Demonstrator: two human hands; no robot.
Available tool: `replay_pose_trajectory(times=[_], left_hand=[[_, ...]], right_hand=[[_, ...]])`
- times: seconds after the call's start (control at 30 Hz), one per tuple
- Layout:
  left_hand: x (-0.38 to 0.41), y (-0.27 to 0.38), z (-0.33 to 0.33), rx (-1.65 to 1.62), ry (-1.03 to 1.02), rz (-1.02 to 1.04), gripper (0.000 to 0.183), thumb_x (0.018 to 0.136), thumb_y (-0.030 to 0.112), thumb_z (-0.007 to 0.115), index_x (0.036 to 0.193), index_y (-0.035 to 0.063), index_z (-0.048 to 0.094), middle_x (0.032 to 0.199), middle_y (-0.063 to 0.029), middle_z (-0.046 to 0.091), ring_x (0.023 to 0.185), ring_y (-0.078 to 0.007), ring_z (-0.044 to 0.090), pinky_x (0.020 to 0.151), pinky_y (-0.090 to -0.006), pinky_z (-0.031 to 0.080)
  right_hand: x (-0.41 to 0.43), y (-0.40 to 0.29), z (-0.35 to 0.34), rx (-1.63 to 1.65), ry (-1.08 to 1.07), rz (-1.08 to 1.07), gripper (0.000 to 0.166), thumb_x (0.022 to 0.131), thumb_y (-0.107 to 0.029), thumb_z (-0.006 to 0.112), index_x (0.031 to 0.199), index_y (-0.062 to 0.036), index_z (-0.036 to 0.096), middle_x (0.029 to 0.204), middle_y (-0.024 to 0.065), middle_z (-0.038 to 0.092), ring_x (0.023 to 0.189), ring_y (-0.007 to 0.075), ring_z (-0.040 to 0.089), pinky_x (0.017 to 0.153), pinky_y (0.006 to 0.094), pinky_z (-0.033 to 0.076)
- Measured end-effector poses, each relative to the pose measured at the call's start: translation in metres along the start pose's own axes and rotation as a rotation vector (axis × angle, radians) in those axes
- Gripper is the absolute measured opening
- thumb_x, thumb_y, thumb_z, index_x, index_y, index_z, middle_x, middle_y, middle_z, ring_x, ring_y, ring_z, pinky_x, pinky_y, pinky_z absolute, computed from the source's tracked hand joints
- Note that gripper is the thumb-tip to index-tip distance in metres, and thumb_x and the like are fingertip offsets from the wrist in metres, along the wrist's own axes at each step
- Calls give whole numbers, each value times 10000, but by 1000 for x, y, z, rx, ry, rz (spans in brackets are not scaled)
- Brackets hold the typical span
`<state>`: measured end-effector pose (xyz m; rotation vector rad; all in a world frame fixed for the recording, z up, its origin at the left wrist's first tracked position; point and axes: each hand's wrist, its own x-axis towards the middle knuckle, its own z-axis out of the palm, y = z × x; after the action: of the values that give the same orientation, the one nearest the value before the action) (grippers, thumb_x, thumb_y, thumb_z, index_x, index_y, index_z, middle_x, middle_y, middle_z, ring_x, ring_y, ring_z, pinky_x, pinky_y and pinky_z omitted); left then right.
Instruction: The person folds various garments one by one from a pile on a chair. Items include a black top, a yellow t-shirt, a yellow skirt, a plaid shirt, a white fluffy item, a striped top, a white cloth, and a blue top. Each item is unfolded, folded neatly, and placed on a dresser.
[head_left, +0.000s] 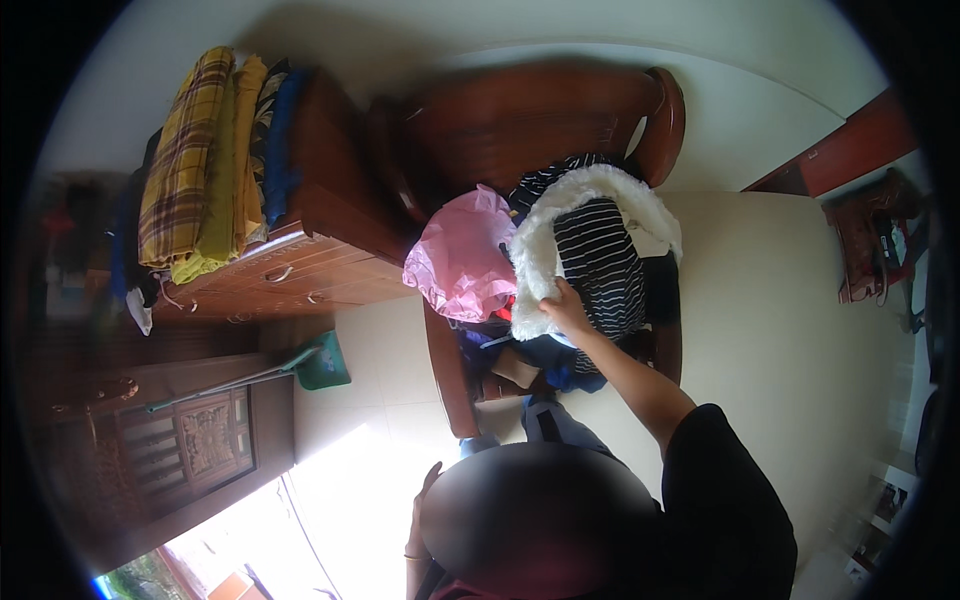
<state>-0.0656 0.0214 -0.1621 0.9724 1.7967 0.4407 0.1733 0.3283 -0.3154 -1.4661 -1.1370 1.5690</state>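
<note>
My right hand (568, 311) reaches forward over a pile of clothes, its thumb and fingers closed on the edge of a white fluffy fur trim (534, 259). The trim curves around a black-and-white striped garment (600, 262), with more striped cloth behind it. Left of the trim sits a crumpled pink plastic bag (461, 255). The pile lies on a dark wooden bench (517, 124) with a high back and armrests. Low beside my body is my left hand (427, 487), partly hidden by a dark blurred shape, so its fingers are unclear.
At left, folded cloths, including a yellow plaid one (184, 165), lie on a wooden drawer cabinet (345, 274). A green dustpan (322, 361) is on the tiled floor near a carved wooden door (210, 435). Dark blue clothes (574, 375) hang over the bench's front.
</note>
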Motion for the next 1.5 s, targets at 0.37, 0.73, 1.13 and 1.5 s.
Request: replay_pose_trajectory(times=[0.37, 0.73, 1.13, 1.5], left_hand=[[48, 123, 13, -684, -333, 87, 554, 909, 430, 379, 1225, -23, 403, 1123, -129, 554, 999, -179, 516, 889, -309, 384], [-102, 23, 32, -900, -501, 356, 376, 794, 26, 570, 1151, -39, 468, 1006, -95, 581, 899, -159, 567, 811, -266, 445], [-232, -33, 59, -885, -380, 460, 522, 701, -53, 503, 1214, -46, 408, 1093, -103, 522, 994, -174, 511, 858, -282, 412], [-301, -51, 165, -604, 15, 516, 441, 759, -59, 467, 1193, -28, 398, 923, -35, 514, 823, -75, 467, 721, -215, 407]], right_hand=[[-240, -76, 0, 299, -528, -46, 488, 757, -64, 593, 1199, -29, 388, 1062, 67, 504, 982, 149, 496, 858, 307, 409], [-431, -16, 42, -491, -612, -734, 381, 716, -281, 698, 965, -20, 574, 875, 145, 614, 813, 314, 598, 724, 358, 467], [-521, -74, 23, -455, -269, -928, 162, 688, -93, 705, 790, -32, 595, 706, 46, 544, 663, 148, 545, 591, 248, 438], [-560, -32, -5, -656, -395, -1222, 176, 652, -25, 668, 813, -44, 601, 755, 45, 526, 718, 225, 525, 614, 316, 442]])
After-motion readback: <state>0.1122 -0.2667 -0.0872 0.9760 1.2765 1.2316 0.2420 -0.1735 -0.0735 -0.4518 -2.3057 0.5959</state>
